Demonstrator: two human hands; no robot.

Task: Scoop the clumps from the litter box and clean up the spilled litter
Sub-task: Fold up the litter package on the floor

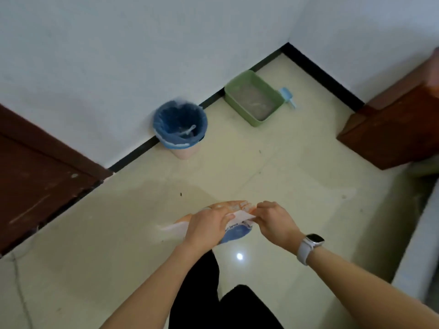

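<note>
Low in the middle of the frame, both hands hold an orange, white and blue packet [234, 227] in the air. The left hand [206, 225] grips its left side with curled fingers; the right hand [273, 220] pinches a white flap at its top right. Far above them, right of centre, the green litter box [254, 98] sits on the floor against the wall, its long side running from upper left to lower right, grey litter inside. A blue scoop [287, 97] lies just beside its right edge, handle pointing to the lower right. A bin [180, 129] with a blue liner stands to the left.

We see a brown door [35, 176] at left and brown furniture [392, 129] at right. White walls [118, 55] meet black skirting [320, 74].
</note>
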